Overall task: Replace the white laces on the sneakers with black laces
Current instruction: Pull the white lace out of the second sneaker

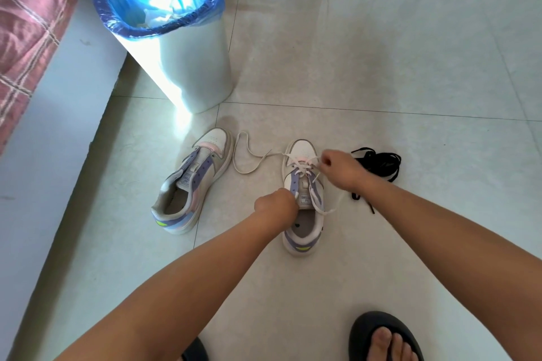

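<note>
The right sneaker (302, 199) sits on the floor, half unlaced. The left hand (275, 202) grips its tongue; the right hand (337, 167) pinches the white lace (305, 165). Best: pull 1 crossing at a time, steadying the shoe. Black laces (378, 164) lie right.

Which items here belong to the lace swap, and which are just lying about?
Job: right sneaker, its white lace, left sneaker already unlaced, black laces, left hand, right hand.
Lying about: lined bin, pink bedding, black slippers.
</note>
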Demonstrator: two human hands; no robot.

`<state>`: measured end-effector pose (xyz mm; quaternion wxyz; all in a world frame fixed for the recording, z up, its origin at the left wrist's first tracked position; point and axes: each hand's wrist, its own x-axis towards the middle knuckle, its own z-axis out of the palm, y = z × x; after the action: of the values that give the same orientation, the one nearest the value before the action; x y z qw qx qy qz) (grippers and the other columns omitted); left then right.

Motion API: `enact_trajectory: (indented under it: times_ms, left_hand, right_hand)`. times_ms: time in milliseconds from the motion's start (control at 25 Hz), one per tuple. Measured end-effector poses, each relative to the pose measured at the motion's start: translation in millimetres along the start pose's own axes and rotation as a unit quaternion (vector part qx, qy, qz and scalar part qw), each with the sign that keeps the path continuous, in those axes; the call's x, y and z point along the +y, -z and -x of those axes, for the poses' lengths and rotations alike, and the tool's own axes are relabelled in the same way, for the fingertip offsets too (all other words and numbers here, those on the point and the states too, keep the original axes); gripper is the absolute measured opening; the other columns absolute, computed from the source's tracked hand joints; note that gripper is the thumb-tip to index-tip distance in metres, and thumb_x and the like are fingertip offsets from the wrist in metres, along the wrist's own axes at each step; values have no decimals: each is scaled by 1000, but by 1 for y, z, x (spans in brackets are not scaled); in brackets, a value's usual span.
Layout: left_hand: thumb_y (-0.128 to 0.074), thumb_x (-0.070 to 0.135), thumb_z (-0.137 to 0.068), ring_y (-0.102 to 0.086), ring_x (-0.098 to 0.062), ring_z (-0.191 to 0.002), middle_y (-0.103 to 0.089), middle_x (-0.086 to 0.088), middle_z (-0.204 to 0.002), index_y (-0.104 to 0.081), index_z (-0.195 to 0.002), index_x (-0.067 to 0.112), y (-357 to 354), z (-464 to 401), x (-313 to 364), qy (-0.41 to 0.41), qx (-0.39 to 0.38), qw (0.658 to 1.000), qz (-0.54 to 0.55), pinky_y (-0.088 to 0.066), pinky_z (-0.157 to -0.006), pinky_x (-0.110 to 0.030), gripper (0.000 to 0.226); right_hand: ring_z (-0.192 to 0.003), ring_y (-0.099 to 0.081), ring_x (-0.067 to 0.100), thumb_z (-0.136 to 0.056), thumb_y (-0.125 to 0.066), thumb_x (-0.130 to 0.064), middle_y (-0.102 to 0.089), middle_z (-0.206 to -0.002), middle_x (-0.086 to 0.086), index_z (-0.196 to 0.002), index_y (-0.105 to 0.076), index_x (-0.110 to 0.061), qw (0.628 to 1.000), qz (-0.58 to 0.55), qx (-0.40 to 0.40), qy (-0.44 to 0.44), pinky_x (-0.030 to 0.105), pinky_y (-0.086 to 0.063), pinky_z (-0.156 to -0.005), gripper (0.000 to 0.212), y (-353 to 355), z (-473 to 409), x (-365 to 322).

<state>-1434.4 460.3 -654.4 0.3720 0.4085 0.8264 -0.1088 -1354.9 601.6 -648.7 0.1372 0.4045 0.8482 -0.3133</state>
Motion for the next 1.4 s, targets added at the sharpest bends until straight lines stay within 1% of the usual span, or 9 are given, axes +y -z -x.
enact_trajectory:
  times_ms: [160, 280, 480, 640, 720, 760, 960, 1120, 1400]
  left_hand:
    - [-39, 16, -99, -57, -27, -109, -54, -7, -123, -48, -122, 7, -4, 6, -8, -14, -1, 997, -73, -42, -80, -31, 26]
    - [-39, 17, -100, -57, -27, -109, -54, -7, -123, -48, -123, 7, -4, 6, -14, -20, 3, 995, -95, -42, -80, -31, 27]
    - [-40, 19, -98, -58, -26, -107, -58, -7, -119, -52, -119, 10, -5, 6, -19, -23, -21, 996, -88, -38, -75, -30, 25]
    - [-39, 19, -98, -58, -25, -105, -59, -7, -118, -53, -118, 10, -12, 6, -21, -18, -32, 998, -56, -39, -76, -30, 25]
    - [-36, 26, -99, -58, -25, -104, -59, -7, -117, -52, -118, 10, -12, 5, -21, -22, -32, 998, -47, -39, -76, -31, 29]
    - [-33, 32, -99, -57, -26, -102, -58, -8, -117, -53, -117, 10, -10, 5, -20, -21, -34, 998, -40, -39, -76, -32, 34]
    - [-40, 39, -93, -58, -29, -103, -60, -11, -113, -55, -113, 9, 12, -8, -10, -16, 56, 996, 69, -37, -73, -30, 39]
    - [-46, 17, -93, -58, -30, -109, -59, -13, -118, -55, -115, 5, 18, -15, 0, -14, 107, 992, 59, -38, -73, -30, 27]
    - [-52, 25, -89, -57, -35, -103, -58, -16, -112, -45, -116, 6, 18, -14, -37, -52, 113, 988, 93, -38, -72, -33, 34]
  right_hand:
    - [-101, -50, 29, -90, -52, -21, -55, -111, 11, -120, -43, -10, 944, 305, 124, -17, 34, -31, -69, 33, 42, -18, 28]
    - [-94, -55, 31, -88, -59, -32, -57, -110, 13, -123, -38, -8, 964, 190, 111, -149, 34, -35, -68, 46, 47, -15, 48]
    - [-95, -61, 36, -92, -52, -18, -63, -102, 21, -104, -58, 1, 945, 201, 191, -173, 32, -36, -70, 23, 84, -17, 77]
    - [-81, -68, 24, -89, -52, 0, -72, -91, 14, -112, -60, 4, 964, -83, 159, -197, 23, -39, -65, 25, 115, -27, 69]
    - [-49, -62, 10, -91, -52, -5, -67, -57, 2, -119, -56, 1, 922, -331, 119, -163, 18, -44, -49, 29, 110, -20, 35]
    - [-52, -61, 11, -91, -56, -8, -66, -60, 3, -124, -51, -2, 907, -386, 91, -141, 20, -48, -49, 34, 101, -14, 19]
    - [-93, -53, 21, -84, -65, -25, -52, -113, 10, -135, -30, -12, 975, -153, -127, -101, 28, -48, -65, 63, 2, 34, -26]
    - [-124, -41, 33, -90, -53, -27, -37, -138, 18, -146, -11, -1, 994, -9, -42, -101, 40, -41, -95, 74, -43, 42, -48]
    - [-75, -57, 29, -90, -48, -12, -60, -86, 12, -115, -33, -12, 998, -37, -37, -18, 36, -42, -63, 29, -22, 44, -7]
